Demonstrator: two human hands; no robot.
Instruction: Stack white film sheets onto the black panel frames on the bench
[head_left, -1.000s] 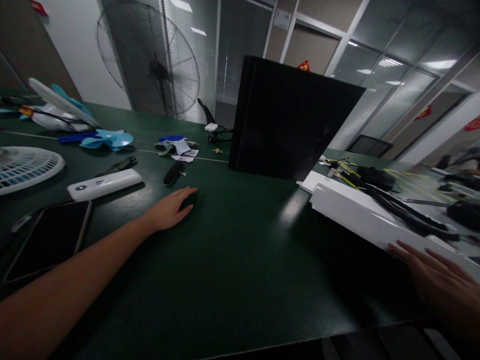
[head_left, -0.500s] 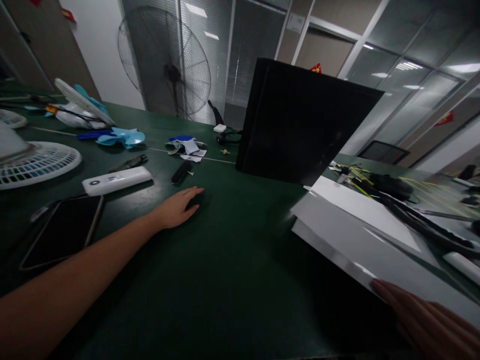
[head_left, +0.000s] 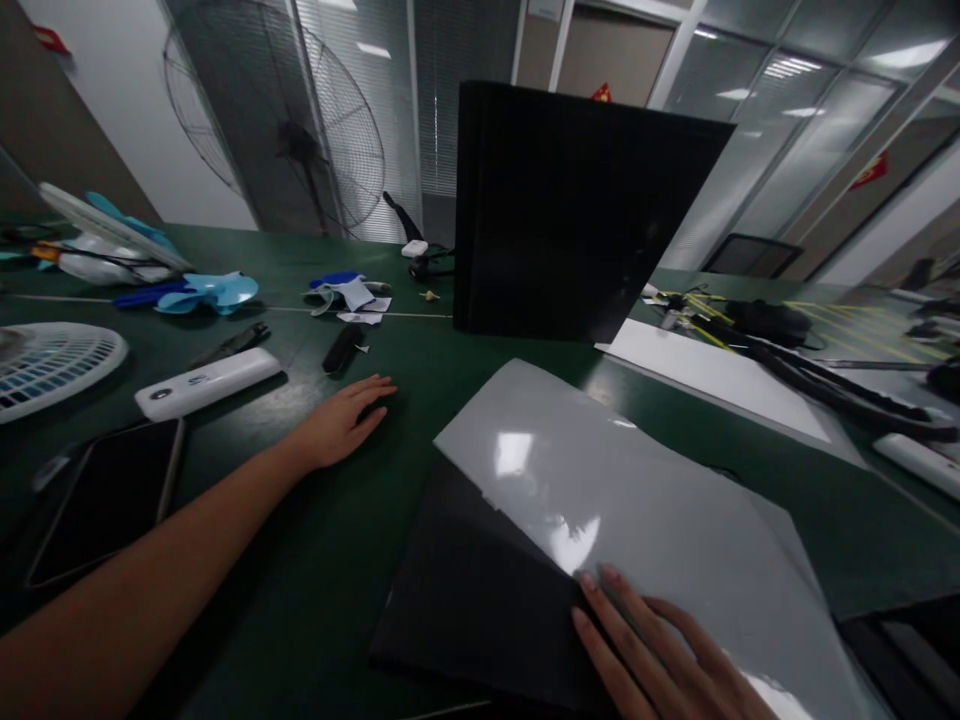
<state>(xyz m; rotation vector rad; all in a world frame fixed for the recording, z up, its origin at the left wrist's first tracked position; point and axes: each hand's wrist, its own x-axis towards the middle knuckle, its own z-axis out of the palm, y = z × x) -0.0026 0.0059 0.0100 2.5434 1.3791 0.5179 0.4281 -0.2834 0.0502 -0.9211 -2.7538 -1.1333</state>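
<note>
My left hand [head_left: 341, 425] rests on the green tabletop with its fingers stretched out and nothing in them. Just beyond its fingertips lies a small black object [head_left: 343, 350] with a pale tag. My right hand [head_left: 667, 650] lies with straight, slightly parted fingers across the edge of a glossy light-grey sheet [head_left: 637, 500]. Beneath the sheet, a dark flat panel [head_left: 487, 600] shows at the lower middle; its kind is unclear. The thumb of my right hand is hard to make out.
A tall black box [head_left: 585, 220] stands at the back. On the left are a phone [head_left: 109, 500], a white elongated device [head_left: 210, 382], pliers [head_left: 232, 345], a white fan grille [head_left: 60, 365] and light-blue fan blades [head_left: 214, 292]. White paper [head_left: 712, 375] and cables [head_left: 832, 385] lie at the right.
The grey sheet has moved left and nearer, with my right hand moving left along with it. The dark panel now shows under it. My left hand keeps its place on the table.
</note>
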